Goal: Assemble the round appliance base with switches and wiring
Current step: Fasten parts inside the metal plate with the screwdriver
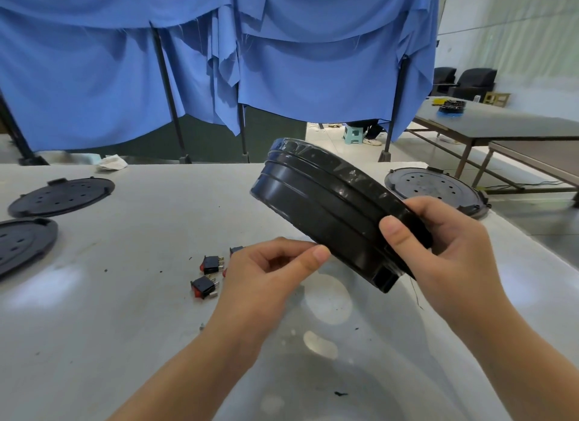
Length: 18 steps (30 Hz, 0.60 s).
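A round black appliance base [322, 207] hangs tilted in the air above the table, its ribbed side wall facing me. My right hand [438, 248] grips its near rim, thumb on the wall beside a rectangular switch opening [383, 278]. My left hand [272, 273] is just left of the base, fingers curled and pinched together, thumb tip close to the base's lower edge; whether it holds anything is hidden. Several black rocker switches with red faces [205, 286] [213, 263] lie on the table by my left hand. A thin wire [415, 293] trails below the base.
Two black perforated round plates [61, 196] [22, 243] lie at the table's left, another [437, 190] at the right edge. A white rag [111, 163] sits at the far edge. Blue cloth hangs on stands behind. More tables stand to the right.
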Available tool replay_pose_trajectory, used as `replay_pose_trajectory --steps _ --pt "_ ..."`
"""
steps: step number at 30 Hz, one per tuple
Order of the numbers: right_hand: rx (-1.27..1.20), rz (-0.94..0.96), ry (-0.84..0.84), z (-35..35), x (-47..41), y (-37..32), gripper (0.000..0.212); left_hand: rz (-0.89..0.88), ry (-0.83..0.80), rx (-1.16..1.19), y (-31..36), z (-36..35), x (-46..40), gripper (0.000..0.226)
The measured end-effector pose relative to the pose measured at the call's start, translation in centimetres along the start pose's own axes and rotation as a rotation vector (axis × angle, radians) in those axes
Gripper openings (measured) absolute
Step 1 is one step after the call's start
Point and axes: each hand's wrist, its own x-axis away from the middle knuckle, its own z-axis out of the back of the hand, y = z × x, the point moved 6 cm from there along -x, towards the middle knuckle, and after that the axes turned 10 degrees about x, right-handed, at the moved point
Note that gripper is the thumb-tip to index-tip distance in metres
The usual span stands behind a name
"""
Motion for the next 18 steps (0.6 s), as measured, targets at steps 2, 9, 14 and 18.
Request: replay_pose_trajectory --steps 2,9,14,18 --pt "0.013 0.019 0.013 -0.03 0.00 -0.16 0.009 0.021 0.005 0.015 0.04 0.07 0.04 0.031" --pt "0.056 0.064 0.036 -0.06 -0.02 -0.25 0.009 0.018 -0.023 0.003 0.07 -0.02 -0.06 0.028" --pt "0.064 0.075 0.049 -0.02 -0.04 -0.28 0.009 -0.052 -0.040 -0.015 0.39 -0.01 0.11 0.025" --pt "0.069 0.093 0.035 -0.11 -0.05 -0.39 0.009 -0.059 -0.030 -0.014 0.35 0.12 0.08 0.018"
